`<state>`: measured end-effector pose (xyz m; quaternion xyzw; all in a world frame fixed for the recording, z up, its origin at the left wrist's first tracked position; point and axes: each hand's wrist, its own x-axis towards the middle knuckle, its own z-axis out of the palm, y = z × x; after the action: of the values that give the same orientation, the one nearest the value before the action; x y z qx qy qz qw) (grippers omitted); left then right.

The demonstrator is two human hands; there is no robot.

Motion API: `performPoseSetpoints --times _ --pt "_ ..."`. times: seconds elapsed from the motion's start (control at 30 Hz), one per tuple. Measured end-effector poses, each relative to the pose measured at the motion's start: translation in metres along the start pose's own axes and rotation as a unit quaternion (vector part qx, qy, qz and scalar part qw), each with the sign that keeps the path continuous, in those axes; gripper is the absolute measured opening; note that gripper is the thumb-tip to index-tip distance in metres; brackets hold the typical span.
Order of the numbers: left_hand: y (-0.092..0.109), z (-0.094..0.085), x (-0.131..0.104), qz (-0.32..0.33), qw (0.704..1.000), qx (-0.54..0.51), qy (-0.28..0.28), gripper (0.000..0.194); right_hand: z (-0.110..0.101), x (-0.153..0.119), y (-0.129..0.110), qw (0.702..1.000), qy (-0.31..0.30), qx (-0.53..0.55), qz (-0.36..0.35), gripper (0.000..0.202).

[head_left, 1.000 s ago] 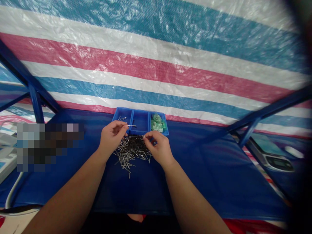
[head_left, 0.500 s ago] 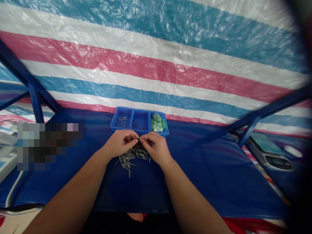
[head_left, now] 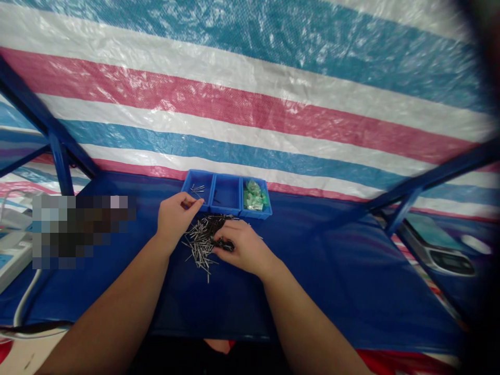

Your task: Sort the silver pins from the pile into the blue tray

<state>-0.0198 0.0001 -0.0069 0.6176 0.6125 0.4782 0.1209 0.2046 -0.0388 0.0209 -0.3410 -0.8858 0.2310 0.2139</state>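
My left hand [head_left: 175, 216] is at the front of the blue divided tray [head_left: 225, 210], its thumb and forefinger pinched together over the left compartment's front edge. Whatever is in that pinch is too small to make out. A few thin silver metal pins [head_left: 198, 188] lie in that compartment. On the table just in front of the tray is a heap of thin metal pins [head_left: 201, 242], silver with darker ones among them. My right hand [head_left: 244, 245] reaches into the heap's right side with curled fingers. Dark pieces show between its thumb and fingers; I cannot tell their kind.
The tray's right compartment contains crumpled green-tinted plastic bags [head_left: 254, 197]; its middle one has a small dark piece. A digital scale [head_left: 449, 260] stands far right, beyond a blue frame post [head_left: 406, 203]. A white cable [head_left: 27, 297] runs at left. Striped sheeting [head_left: 250, 109] hangs behind.
My hands have parted from a thin pin between their fingertips. The left went up and left to the tray; the right came down onto the heap.
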Motion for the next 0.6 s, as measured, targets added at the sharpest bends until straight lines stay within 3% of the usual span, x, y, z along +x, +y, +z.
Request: performPoseSetpoints --times 0.07,0.17,0.4,0.6 --pt "0.001 0.000 0.000 0.004 1.000 0.003 -0.001 0.027 0.002 0.000 -0.003 0.997 -0.069 -0.025 -0.014 0.019" --pt "0.005 0.001 -0.002 0.020 1.000 -0.009 -0.012 0.027 0.008 0.002 -0.005 0.992 -0.107 -0.071 0.003 0.021" --pt "0.007 0.002 -0.004 0.026 0.998 -0.037 -0.037 0.025 0.018 0.005 -0.008 0.986 -0.106 -0.126 0.042 0.006" --pt "0.008 0.002 -0.003 0.036 0.997 -0.050 -0.037 0.024 0.020 0.006 -0.009 0.984 -0.098 -0.146 0.028 0.004"
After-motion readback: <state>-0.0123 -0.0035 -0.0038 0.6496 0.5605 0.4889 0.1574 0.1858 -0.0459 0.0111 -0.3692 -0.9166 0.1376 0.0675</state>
